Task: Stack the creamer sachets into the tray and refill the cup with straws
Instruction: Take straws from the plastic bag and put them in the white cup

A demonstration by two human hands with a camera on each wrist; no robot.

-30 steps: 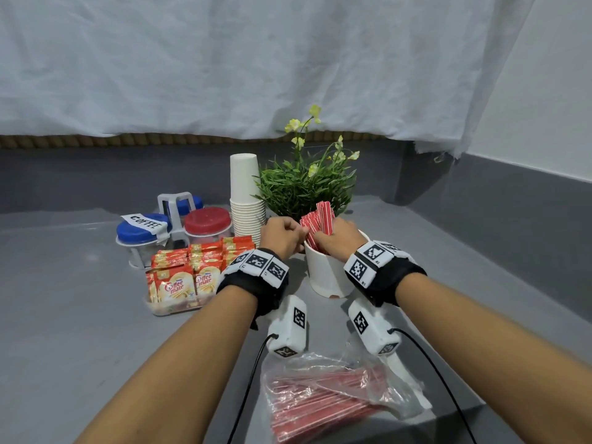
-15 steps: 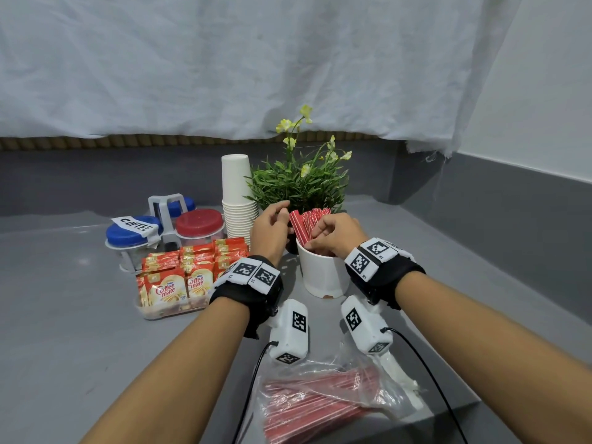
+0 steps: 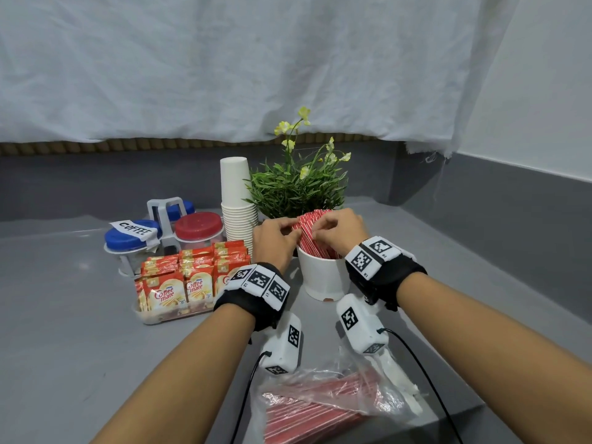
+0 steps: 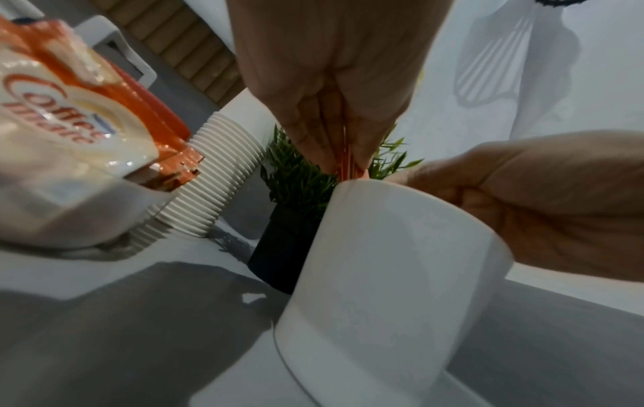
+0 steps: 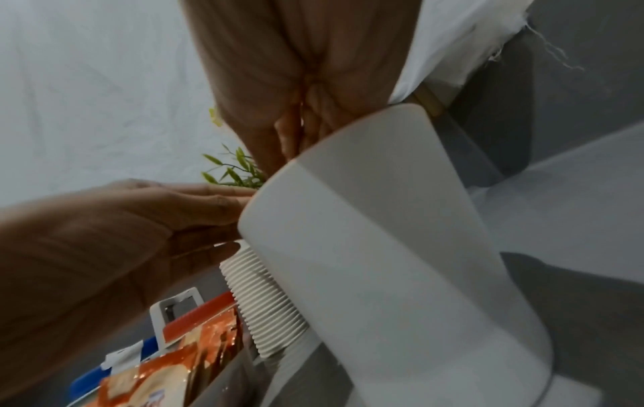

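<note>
A white cup [image 3: 323,277] [image 4: 390,261] [image 5: 383,247] stands mid-table with a leaning bundle of red straws [image 3: 308,244] [image 4: 346,154] in it. My left hand [image 3: 293,230] [image 4: 345,162] is at the bundle's left side and pinches straws between thumb and fingers. My right hand [image 3: 317,230] [image 5: 299,137] is over the cup's right rim, its fingertips curled onto the straw tops. To the left, a clear tray [image 3: 166,317] holds rows of upright orange creamer sachets [image 3: 179,283] [image 4: 69,118].
Behind the cup are a stack of paper cups [image 3: 237,203] and a potted plant [image 3: 298,190]. A caddy of lidded jars [image 3: 163,232] stands behind the tray. A plastic bag of red straws [image 3: 320,408] lies near the table's front edge.
The straw bundle, held raised in both fists a second ago, has sunk into the cup. Both hands have loosened and shifted up to its top ends.
</note>
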